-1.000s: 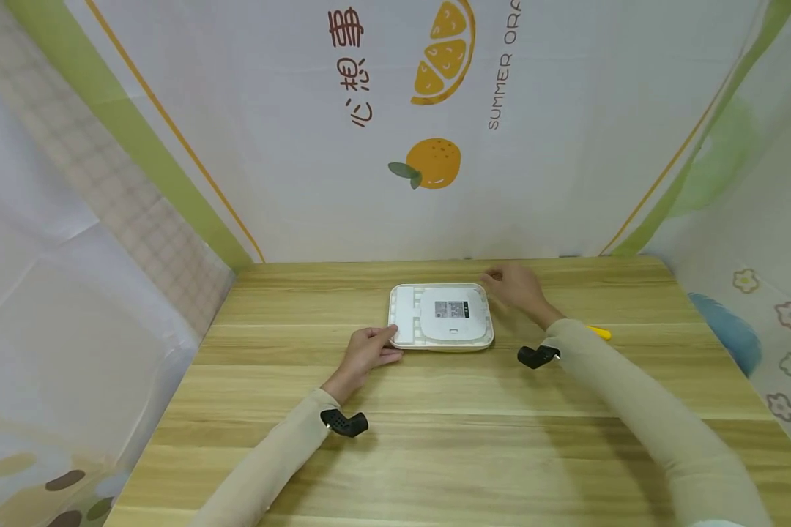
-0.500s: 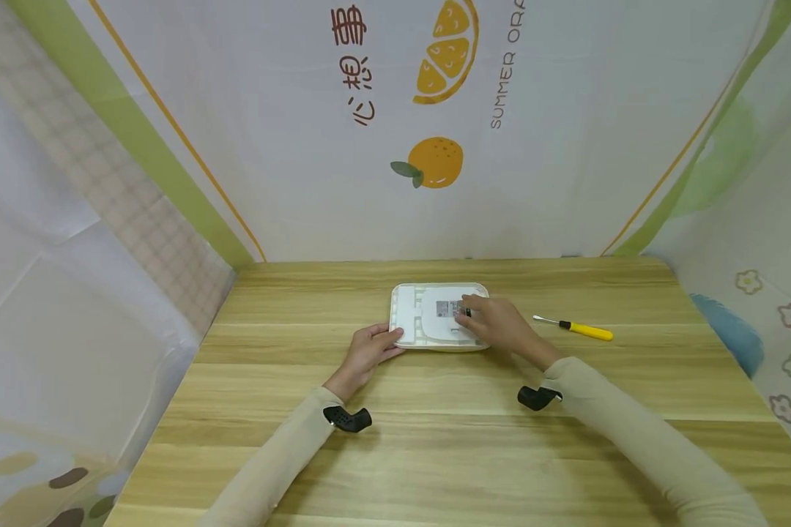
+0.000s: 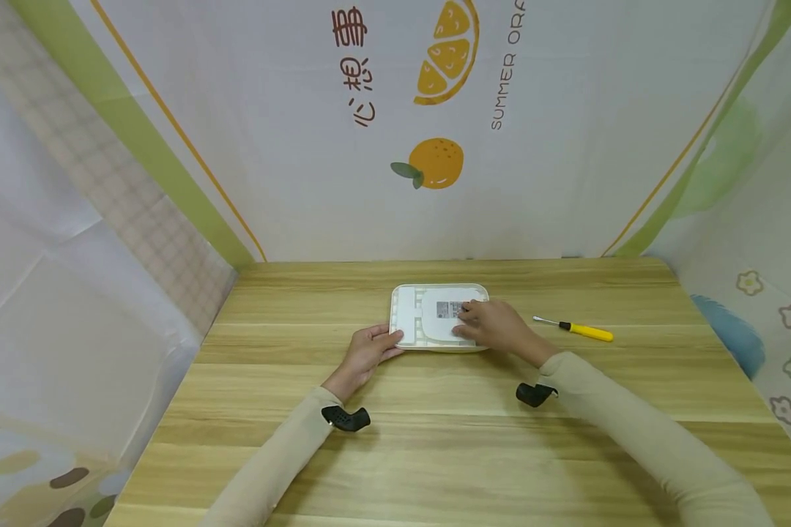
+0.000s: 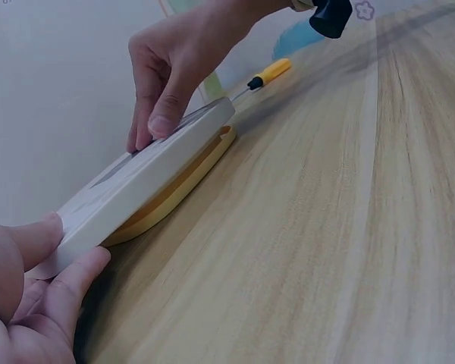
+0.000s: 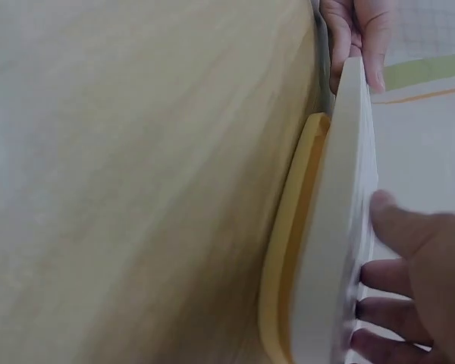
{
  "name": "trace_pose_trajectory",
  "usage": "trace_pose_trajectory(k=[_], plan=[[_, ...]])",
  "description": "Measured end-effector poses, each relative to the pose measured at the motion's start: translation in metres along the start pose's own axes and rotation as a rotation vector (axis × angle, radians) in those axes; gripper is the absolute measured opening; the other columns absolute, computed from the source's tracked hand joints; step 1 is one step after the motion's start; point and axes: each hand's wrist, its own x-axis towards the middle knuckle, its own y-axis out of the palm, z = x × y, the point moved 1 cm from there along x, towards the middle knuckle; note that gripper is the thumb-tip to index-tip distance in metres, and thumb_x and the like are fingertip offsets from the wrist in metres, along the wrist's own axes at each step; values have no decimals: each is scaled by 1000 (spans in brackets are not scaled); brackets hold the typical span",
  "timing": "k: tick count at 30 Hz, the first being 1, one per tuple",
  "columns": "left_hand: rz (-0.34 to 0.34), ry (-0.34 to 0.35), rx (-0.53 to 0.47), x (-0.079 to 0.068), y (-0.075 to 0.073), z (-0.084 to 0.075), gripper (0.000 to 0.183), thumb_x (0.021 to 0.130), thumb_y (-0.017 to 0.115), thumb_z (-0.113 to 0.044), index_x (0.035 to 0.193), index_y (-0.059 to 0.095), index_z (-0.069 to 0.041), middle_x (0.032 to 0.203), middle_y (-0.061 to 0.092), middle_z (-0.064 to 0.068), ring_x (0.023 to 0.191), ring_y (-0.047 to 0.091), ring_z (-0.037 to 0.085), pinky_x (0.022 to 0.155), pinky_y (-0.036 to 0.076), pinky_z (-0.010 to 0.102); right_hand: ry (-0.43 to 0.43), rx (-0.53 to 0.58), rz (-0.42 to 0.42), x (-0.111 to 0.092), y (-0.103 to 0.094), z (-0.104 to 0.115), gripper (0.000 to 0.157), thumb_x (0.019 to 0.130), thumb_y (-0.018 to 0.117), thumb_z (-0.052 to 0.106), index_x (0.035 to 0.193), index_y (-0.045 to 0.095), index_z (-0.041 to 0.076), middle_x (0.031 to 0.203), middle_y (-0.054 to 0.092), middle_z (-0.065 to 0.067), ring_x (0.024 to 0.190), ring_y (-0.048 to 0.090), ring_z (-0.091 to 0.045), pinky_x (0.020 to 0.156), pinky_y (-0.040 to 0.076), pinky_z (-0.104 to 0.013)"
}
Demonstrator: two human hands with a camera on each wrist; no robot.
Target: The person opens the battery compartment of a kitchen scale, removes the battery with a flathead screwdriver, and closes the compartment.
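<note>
A flat white plastic device [image 3: 405, 315] with rounded corners lies on the wooden table, its labelled panel [image 3: 435, 326] facing up. Beneath it shows a yellow-rimmed part [image 4: 163, 208], and the device's left end sits raised off the table. My left hand [image 3: 365, 355] pinches the near left corner, thumb on top and fingers underneath. My right hand [image 3: 501, 327] touches the right part of the panel with thumb and fingertips, covering some of the label. In the right wrist view, the fingers [image 5: 387, 311] of that hand rest against the white face.
A screwdriver [image 3: 587, 331] with a yellow handle lies on the table [image 3: 435, 439] to the right of the right hand. Behind the table hangs a white printed cloth [image 3: 343, 205], and more cloth borders both sides.
My right hand has come from beyond the device's right edge onto its panel, leaving the screwdriver in full sight. The left hand keeps its hold, hardly moved.
</note>
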Motion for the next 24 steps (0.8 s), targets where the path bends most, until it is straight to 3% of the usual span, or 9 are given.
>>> trace_pose_trajectory(k=[3, 5, 10, 14, 18, 24], plan=[[0, -1, 3, -1, 1, -1, 37, 100, 61, 4, 133, 54, 19, 124, 64, 33, 103, 72, 25, 89, 64, 32, 17, -30, 37, 3, -1, 2, 43, 93, 75, 43, 113, 79, 5, 127, 70, -18, 108, 70, -34, 90, 62, -49], [0, -2, 4, -1, 1, -2, 37, 100, 62, 4, 133, 54, 19, 125, 64, 33, 103, 72, 26, 89, 64, 31, 16, -45, 60, 5, -3, 3, 39, 93, 75, 42, 101, 81, 5, 114, 74, -14, 94, 72, -27, 77, 63, -41], [3, 2, -1, 0, 0, -1, 37, 100, 62, 4, 132, 55, 19, 123, 65, 33, 101, 72, 25, 89, 64, 32, -1, -77, 82, 9, -5, 9, 29, 92, 76, 39, 79, 74, 14, 81, 64, 2, 66, 52, -12, 55, 46, -25], [7, 3, 0, 0, 0, 0, 37, 100, 62, 3, 132, 54, 19, 123, 64, 34, 99, 72, 23, 89, 64, 32, -21, -113, 70, 9, -5, 10, 28, 91, 76, 39, 84, 77, 12, 82, 67, 2, 66, 52, -9, 55, 49, -24], [4, -5, -5, 1, 0, 0, 37, 100, 62, 3, 133, 54, 19, 124, 64, 33, 100, 72, 23, 89, 64, 31, -85, -187, 52, 8, -2, 7, 31, 94, 72, 38, 77, 71, 12, 85, 69, -3, 65, 55, -10, 55, 51, -25], [2, -13, -8, 2, -1, 0, 38, 100, 62, 4, 133, 54, 19, 125, 64, 33, 103, 71, 25, 89, 64, 31, -223, -329, 22, 5, 0, 10, 34, 100, 65, 36, 81, 68, 7, 107, 74, -18, 82, 72, -27, 59, 63, -33]])
